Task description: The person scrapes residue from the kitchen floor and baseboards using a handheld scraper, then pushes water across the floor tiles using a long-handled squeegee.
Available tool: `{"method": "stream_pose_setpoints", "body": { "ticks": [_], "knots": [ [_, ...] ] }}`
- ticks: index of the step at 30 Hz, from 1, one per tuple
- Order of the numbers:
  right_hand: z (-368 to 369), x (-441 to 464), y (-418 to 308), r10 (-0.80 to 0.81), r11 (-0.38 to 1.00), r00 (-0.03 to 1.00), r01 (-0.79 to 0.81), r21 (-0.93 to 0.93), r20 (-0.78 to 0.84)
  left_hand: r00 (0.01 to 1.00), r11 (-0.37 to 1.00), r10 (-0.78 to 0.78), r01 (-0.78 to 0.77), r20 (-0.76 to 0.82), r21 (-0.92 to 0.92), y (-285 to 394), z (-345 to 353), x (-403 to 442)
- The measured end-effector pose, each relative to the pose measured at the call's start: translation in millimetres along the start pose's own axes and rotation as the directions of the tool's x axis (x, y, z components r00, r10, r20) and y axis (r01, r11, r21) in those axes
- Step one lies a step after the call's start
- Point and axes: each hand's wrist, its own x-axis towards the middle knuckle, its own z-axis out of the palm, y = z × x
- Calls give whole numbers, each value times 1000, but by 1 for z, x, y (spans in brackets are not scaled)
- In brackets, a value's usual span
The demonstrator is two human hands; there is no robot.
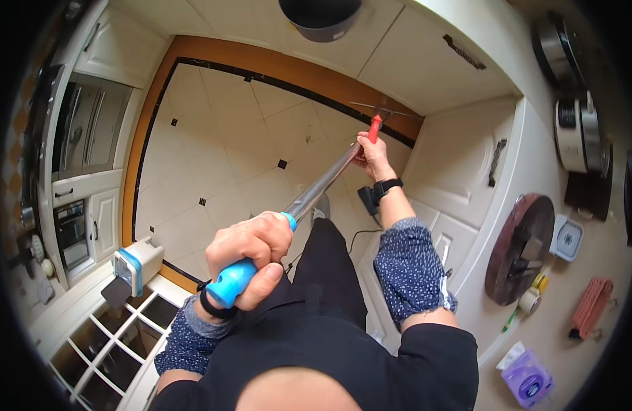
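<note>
My left hand is wrapped round the blue grip at the near end of a long metal pole. Farther down the pole, my right hand is closed around it, just behind its red end piece. Beyond the red piece, a thin, blurred head is close to the base of the cabinets; its exact kind cannot be made out. The pole slants away from my body over the tiled floor.
White cabinets line the far and right sides. A small bin hangs at the left. The right counter holds a round board, a rice cooker and a purple pack. A dark pot is at the top. A cord runs beside my leg.
</note>
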Motion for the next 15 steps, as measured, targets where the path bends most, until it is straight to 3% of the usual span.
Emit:
{"method": "stream_pose_setpoints", "body": {
  "ticks": [2, 5, 10, 15],
  "knots": [
    [-2, -16, 5, 29, 990, 996, -17, -137, 84, 998, 1000, -24, 24, 54, -10, 9, -11, -14],
    [23, -60, 37, 48, 990, 991, -32, -135, 121, 998, 999, -49, 48, -48, -19, 39, -35, -54],
    [87, -147, 134, 34, 998, 997, -37, 41, 63, 989, 991, -131, 130, 72, 8, 99, -101, -130],
    [150, -225, 220, 94, 951, 995, -98, 293, 28, 972, 972, -236, 236, -4, 14, 157, -150, -169]
  ]
}}
